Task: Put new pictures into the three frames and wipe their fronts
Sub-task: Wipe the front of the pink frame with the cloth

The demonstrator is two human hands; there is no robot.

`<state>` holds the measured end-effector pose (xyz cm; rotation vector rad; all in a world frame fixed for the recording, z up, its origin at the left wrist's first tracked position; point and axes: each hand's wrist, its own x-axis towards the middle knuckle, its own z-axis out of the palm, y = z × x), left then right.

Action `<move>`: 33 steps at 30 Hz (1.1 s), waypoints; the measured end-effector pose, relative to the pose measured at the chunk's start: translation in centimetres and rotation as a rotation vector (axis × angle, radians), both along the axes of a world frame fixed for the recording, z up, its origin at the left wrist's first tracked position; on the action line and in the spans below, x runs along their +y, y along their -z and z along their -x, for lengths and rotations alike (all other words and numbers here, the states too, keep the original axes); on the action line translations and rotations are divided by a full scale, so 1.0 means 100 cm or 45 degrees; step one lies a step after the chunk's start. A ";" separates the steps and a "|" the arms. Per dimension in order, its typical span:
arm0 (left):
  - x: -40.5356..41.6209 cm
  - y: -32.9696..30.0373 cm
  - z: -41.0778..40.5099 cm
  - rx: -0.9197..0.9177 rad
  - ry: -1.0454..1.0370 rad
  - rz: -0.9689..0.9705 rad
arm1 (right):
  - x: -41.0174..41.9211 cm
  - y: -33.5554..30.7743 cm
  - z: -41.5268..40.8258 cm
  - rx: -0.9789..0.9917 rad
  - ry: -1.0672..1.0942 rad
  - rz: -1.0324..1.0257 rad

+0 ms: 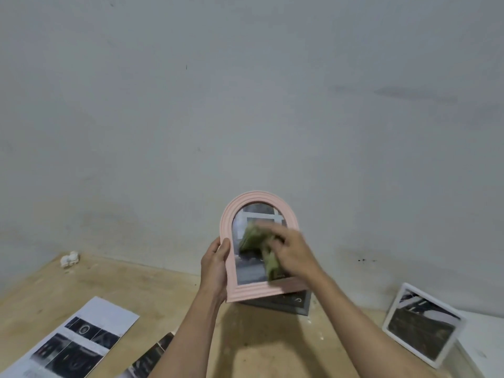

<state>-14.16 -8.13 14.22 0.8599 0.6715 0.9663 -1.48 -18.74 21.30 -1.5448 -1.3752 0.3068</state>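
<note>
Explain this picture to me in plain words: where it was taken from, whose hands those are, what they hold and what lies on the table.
One camera, worn on a person's head, looks down at their bare hands. The left hand has a grip on the side of an arched pink frame, held upright. The right hand presses a green cloth on its front; it looks blurred. On the wooden table lie a printed sheet of pictures, a dark frame behind the pink one, a white frame standing at the right, and a small white object by the wall.
</note>
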 end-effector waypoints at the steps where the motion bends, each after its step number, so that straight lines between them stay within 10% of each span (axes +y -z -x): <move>1: 0.000 -0.002 0.000 0.005 0.032 -0.025 | 0.008 -0.013 -0.014 -0.102 0.120 -0.139; 7: -0.006 -0.023 -0.007 -0.110 0.159 -0.037 | 0.040 -0.012 -0.024 -0.784 -0.019 -0.094; 18: 0.019 0.011 0.020 0.000 0.024 0.026 | -0.003 0.010 0.017 -0.144 -0.383 0.473; 23: 0.007 0.004 0.011 0.021 0.132 0.005 | 0.042 -0.056 -0.030 -0.521 0.163 -0.130; 26: 0.007 -0.007 0.008 -0.069 0.134 0.033 | 0.045 -0.042 -0.030 -0.805 0.025 -0.120; 33: 0.023 0.009 0.025 -0.116 -0.022 0.131 | 0.008 0.035 0.022 -0.372 -0.396 0.485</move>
